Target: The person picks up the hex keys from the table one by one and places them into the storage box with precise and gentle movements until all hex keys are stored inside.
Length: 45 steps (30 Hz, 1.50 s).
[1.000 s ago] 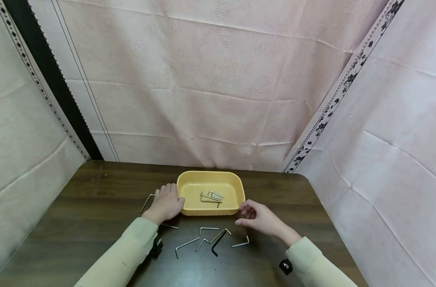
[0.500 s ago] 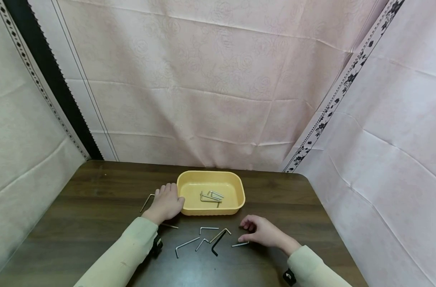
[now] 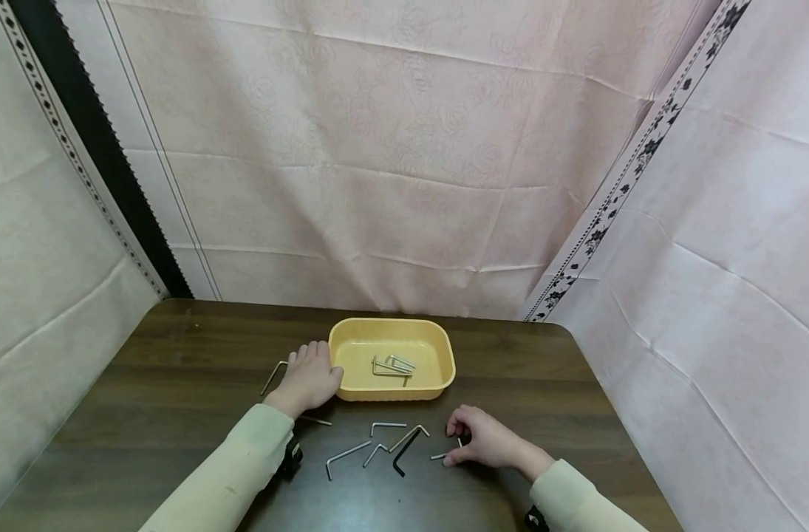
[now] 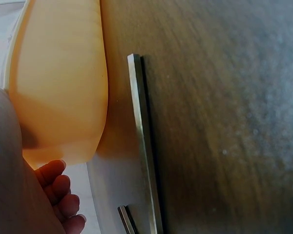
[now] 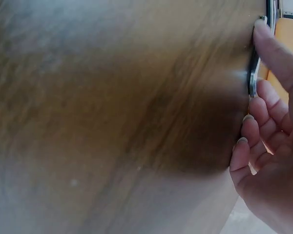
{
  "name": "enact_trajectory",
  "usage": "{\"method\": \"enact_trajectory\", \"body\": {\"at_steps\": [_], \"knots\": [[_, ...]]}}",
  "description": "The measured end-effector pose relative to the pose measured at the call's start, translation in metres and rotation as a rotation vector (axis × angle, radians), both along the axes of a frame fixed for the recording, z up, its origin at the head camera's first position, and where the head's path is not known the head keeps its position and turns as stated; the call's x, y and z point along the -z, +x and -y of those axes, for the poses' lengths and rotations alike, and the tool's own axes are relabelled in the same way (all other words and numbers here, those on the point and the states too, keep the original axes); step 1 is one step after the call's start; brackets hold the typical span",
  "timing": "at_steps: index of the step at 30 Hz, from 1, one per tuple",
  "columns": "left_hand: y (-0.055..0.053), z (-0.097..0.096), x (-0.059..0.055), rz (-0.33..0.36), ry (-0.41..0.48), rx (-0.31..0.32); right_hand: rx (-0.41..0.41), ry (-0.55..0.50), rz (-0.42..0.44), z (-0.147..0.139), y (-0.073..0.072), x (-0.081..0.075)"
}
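Observation:
At the tray's left end, my left hand (image 3: 308, 380) holds the yellow plastic tray (image 3: 391, 394), thumb at the rim and fingers along the outer side. Several L-shaped hex keys (image 3: 392, 366) lie inside it. My right hand (image 3: 489, 439) is low over the table, its thumb and curled fingers around a small silver hex key (image 3: 438, 457). In the right wrist view, the thumb (image 5: 276, 53) touches one end of this hex key (image 5: 254, 80) and the index finger meets it near the bend. The key still appears to lie on the wood.
Between the hands lie more silver hex keys (image 3: 348, 451) and a black hex key (image 3: 406, 452). Near the left hand are another hex key (image 3: 271, 378) and one partly under the wrist (image 3: 315, 420). Pale cloth (image 3: 391, 185) hangs behind the brown table (image 3: 198, 391).
My right hand has moved from the tray's front right corner down toward me to the small hex key, and its fingers have closed around it. The left hand has stayed at the tray.

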<state>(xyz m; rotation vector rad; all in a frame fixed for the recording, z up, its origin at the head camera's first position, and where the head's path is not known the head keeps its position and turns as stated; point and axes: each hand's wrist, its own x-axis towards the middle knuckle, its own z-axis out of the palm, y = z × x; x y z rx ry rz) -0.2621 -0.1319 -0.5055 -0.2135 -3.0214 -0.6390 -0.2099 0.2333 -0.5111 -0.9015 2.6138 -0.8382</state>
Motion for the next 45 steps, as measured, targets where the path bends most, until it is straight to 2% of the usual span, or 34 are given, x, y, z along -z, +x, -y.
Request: {"method": "enact_trajectory", "body": {"at_steps": [9,15,21,27,38,42,45], "knots": [[-0.005,-0.001,0.001,-0.017,0.012,0.008,0.034,0.028,0.033,-0.002,-0.005,-0.002],[-0.009,0.001,-0.005,-0.018,0.013,0.004,0.021,0.002,0.004,0.001,-0.011,-0.003],[-0.01,0.001,-0.009,-0.026,0.008,0.002,0.029,0.019,-0.03,0.003,-0.014,-0.005],[-0.009,0.001,-0.009,-0.006,0.009,0.005,0.052,0.043,-0.033,0.003,-0.012,-0.005],[-0.005,0.001,-0.005,0.027,0.002,0.019,0.055,0.063,-0.109,0.004,-0.007,0.001],[-0.003,0.001,-0.002,0.032,0.0,0.019,0.069,0.072,-0.118,0.004,-0.007,-0.004],[-0.002,0.001,-0.002,0.029,0.006,0.016,0.088,0.047,-0.13,0.005,-0.011,-0.014]]}}
